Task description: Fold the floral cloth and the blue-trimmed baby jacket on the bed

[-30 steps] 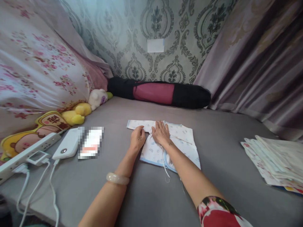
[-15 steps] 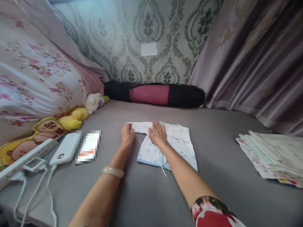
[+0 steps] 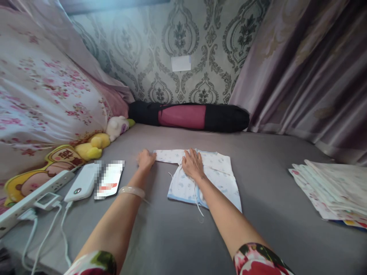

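Note:
A small white baby garment (image 3: 213, 173) with pale blue trim and a faint print lies on the grey bed sheet (image 3: 177, 236). One sleeve (image 3: 169, 156) is stretched out to the left. My left hand (image 3: 145, 158) grips the end of that sleeve. My right hand (image 3: 192, 164) lies flat, palm down, on the garment's middle with fingers spread. White tie strings (image 3: 198, 202) trail from the garment toward me. A pale bangle (image 3: 132, 191) sits on my left wrist.
A stack of folded printed cloths (image 3: 332, 189) lies at the right. At the left are a white power bank (image 3: 81, 182), a phone (image 3: 109, 179), a power strip (image 3: 31, 198) with cables, soft toys (image 3: 91, 145) and a floral pillow (image 3: 43, 99). A black and maroon roll (image 3: 189, 116) lies along the wall; curtains (image 3: 309, 68) hang at right.
My left hand has slid leftward along the sleeve from near my right hand to the sleeve's end, drawing it out straight. My right hand stays pressed on the garment.

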The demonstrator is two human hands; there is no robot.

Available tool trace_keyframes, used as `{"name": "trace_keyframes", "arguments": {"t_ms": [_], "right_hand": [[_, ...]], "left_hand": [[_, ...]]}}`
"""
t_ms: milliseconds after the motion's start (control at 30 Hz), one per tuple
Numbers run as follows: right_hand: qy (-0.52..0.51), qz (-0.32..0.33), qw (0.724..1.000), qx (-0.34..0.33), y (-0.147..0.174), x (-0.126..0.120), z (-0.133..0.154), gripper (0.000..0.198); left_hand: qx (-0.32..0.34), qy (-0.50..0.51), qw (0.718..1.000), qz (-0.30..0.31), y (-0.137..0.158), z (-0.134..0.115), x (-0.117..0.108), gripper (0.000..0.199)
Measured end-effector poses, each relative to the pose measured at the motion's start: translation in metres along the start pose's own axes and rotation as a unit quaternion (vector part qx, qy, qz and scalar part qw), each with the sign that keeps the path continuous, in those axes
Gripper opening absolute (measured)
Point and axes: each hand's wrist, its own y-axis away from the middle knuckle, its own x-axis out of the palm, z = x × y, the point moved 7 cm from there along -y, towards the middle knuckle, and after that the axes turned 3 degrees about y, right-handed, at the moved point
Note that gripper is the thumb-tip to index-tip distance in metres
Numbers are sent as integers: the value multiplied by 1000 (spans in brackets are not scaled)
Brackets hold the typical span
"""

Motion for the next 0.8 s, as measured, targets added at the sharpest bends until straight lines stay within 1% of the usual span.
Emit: {"name": "trace_keyframes", "arguments": {"t_ms": [167,267,433,500,600,700,800], "right_hand": [[7,14,1000,6,-1,3,-1,45],[8,15,1000,8,-1,4,-1,45],[10,26,1000,14,-2,7,-1,47],[13,32,999,16,-2,8,-1,49],[17,45,999,18,-2,9,-1,50],[22,60,998,20,-3,11,-2,52],[24,70,997,20,-3,13,-3,54]], "left_hand": [[-35,75,995,60,-7,-2,4,18],[-41,94,992,74,-12,-4,5,8],[-48,132,986,85,-21,-4,6,11],[-47,156,984,76,-23,-5,4,12],[-36,203,978,43,-26,-10,-3,9],[-23,255,966,11,-27,-20,-11,6],[-14,308,951,-9,-28,-33,-20,10]]}}
